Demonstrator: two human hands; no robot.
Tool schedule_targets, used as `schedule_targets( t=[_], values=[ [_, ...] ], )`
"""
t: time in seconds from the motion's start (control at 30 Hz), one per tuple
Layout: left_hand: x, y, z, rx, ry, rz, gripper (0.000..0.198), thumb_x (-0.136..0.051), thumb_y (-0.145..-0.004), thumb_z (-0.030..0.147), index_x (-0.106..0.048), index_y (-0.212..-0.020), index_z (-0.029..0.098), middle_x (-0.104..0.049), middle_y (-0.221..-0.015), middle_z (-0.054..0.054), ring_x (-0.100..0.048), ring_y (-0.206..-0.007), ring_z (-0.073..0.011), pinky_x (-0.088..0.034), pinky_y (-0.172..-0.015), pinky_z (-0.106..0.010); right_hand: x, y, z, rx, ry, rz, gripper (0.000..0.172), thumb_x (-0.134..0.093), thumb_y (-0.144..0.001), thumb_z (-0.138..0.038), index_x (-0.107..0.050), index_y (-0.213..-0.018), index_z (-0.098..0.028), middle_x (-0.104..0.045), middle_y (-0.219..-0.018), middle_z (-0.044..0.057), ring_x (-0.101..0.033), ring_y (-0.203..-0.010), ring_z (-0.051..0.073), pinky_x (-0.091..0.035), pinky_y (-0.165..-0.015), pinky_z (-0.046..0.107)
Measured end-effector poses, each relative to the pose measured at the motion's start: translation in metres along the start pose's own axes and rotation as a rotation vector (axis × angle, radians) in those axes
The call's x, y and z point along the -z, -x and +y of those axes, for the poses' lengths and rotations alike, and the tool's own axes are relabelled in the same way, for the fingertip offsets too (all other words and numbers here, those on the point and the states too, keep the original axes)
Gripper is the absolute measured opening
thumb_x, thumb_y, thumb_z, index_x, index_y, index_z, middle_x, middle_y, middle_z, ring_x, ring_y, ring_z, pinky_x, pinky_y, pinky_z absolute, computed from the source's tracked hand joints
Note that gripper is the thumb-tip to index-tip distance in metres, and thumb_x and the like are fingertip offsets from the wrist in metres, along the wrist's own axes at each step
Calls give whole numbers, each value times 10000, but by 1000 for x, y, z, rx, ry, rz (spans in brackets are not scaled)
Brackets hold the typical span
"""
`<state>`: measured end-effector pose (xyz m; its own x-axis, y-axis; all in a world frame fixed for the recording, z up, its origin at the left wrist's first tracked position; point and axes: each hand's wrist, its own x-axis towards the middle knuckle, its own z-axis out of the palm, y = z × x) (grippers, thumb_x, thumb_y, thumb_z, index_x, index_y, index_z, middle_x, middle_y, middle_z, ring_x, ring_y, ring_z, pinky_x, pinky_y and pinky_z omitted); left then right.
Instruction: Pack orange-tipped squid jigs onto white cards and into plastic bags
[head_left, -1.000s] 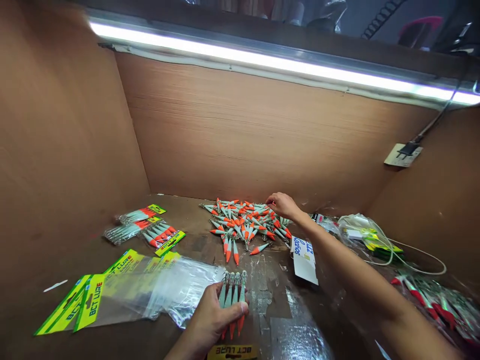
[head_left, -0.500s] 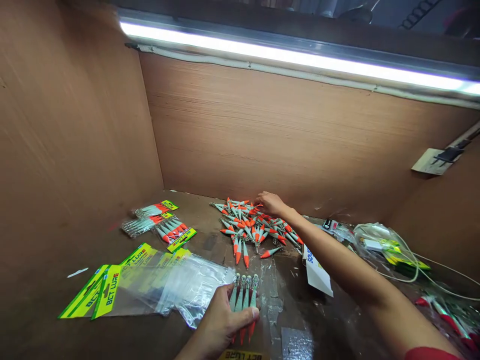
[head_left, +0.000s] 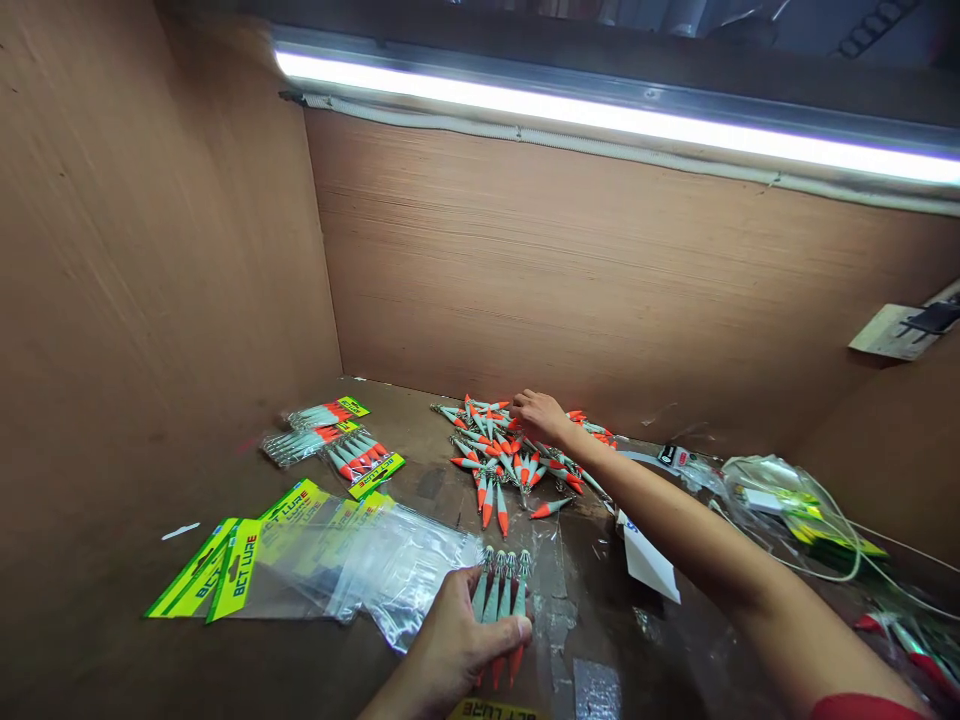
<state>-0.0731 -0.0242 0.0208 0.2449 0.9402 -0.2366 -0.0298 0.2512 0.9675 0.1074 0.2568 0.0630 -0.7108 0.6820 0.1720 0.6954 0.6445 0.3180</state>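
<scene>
Several pale green lures with orange tips are lined up side by side in my left hand, the thumb lying across them and their hooked crowns pointing away from me. Beneath that hand shows part of a yellow label. My right hand reaches to the back of a heap of matching loose lures; its fingers are bent down among them, and whatever they grip is hidden. One single lure lies at the heap's near edge.
Flat clear bags with yellow headers lie at left, with filled lure packs behind. A white folded card lies under my right forearm. Plastic bags and a white cable are at right. A wooden wall closes the back.
The view has swung slightly left, so everything sits further right. My right hand stays at the back of the heap with its fingers shifted a little. My left hand still holds its row of lures.
</scene>
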Motion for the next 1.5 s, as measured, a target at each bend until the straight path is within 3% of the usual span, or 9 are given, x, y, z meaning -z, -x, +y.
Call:
schedule_targets(
  t=[0.47,0.7,0.93,1.27,1.4,1.5],
  values=[
    [2,-5,-10,-20,-6,44,336,-792,-634,318,-669,-885,131,-643,-683,-1,-567,-609,-152,-405,-564,-234,2,-1,31,-155,-45,90,236,-481,-980,-187,-706,-1050,-201,-674,-1089,106,-571,-1044,221,-439,-817,259],
    [4,-9,-18,-13,27,19,376,-808,-625,353,-672,-893,127,-650,-711,-16,-584,-637,-161,-416,-582,-239,6,8,42,-211,-90,213,276,-462,-982,-164,-673,-1158,-187,-660,-1124,125,-557,-1071,232,-440,-864,277],
    [2,-5,-11,21,-9,-9,346,-781,-633,325,-668,-891,123,-652,-703,-19,-570,-612,-152,-409,-559,-231,12,28,51,-230,-156,369,335,-407,-993,-147,-629,-1244,-156,-637,-1229,143,-541,-1153,249,-420,-984,335],
    [0,-4,-9,5,-10,-10,360,-824,-604,331,-670,-855,123,-635,-687,-5,-559,-613,-143,-385,-555,-220,14,52,45,-166,-319,418,253,-490,-968,-185,-707,-1097,-201,-698,-1133,108,-599,-1071,227,-463,-955,338],
    [2,-5,-8,10,-26,-39,332,-812,-610,330,-669,-832,130,-629,-649,-1,-555,-581,-142,-381,-537,-219,22,51,43,-273,-430,538,276,-477,-967,-228,-710,-1095,-154,-701,-1126,145,-620,-1079,242,-477,-971,368],
    [3,-5,-7,22,-33,-66,301,-795,-634,327,-660,-824,138,-614,-612,13,-533,-538,-128,-361,-509,-210,35,65,40,-392,-544,624,344,-445,-977,-300,-701,-1121,-122,-714,-1106,162,-668,-998,245,-527,-898,382]
  ],
)
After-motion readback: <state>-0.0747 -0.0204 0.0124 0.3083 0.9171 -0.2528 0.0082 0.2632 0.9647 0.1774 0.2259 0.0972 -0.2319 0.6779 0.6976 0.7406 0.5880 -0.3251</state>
